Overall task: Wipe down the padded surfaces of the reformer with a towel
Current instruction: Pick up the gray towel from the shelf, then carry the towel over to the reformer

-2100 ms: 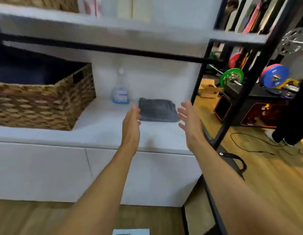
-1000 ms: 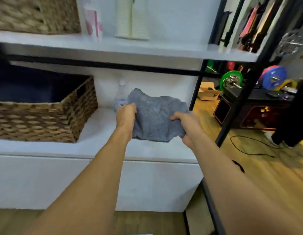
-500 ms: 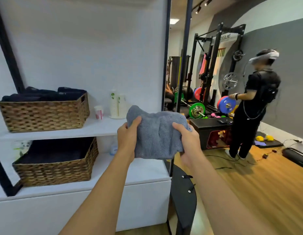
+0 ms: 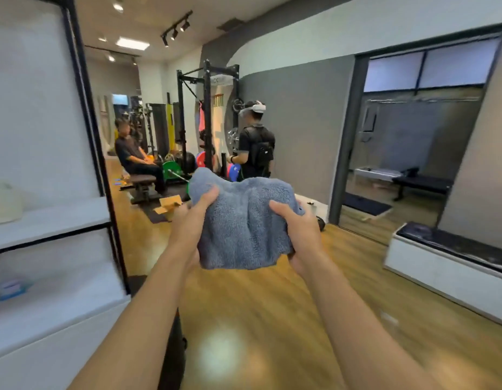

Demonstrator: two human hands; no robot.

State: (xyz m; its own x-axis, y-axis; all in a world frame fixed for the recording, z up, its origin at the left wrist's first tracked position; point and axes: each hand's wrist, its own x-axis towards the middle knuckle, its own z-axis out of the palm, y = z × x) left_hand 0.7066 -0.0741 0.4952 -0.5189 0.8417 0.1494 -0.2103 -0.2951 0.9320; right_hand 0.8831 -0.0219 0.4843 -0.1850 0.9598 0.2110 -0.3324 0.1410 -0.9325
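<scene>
Left hand (image 4: 192, 220) and right hand (image 4: 299, 229): each clamped on a side edge of the grey towel (image 4: 244, 218), thumbs on the near face. Towel held up at frame centre, above the wooden floor (image 4: 244, 319).

Counts: 2 hands, 1 towel, 2 other people. The seated person (image 4: 131, 156) is centre left and the standing person (image 4: 255, 147) is behind the towel's top edge.

White shelf unit (image 4: 47, 218) at left edge; low padded seat (image 4: 441, 263) at right.

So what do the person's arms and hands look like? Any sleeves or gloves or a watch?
No gloves: the left hand and right hand are bare, with no rings that show. The left forearm and right forearm are bare too, with no sleeve, watch or bracelet in view. No cables or markings show on them.
</scene>
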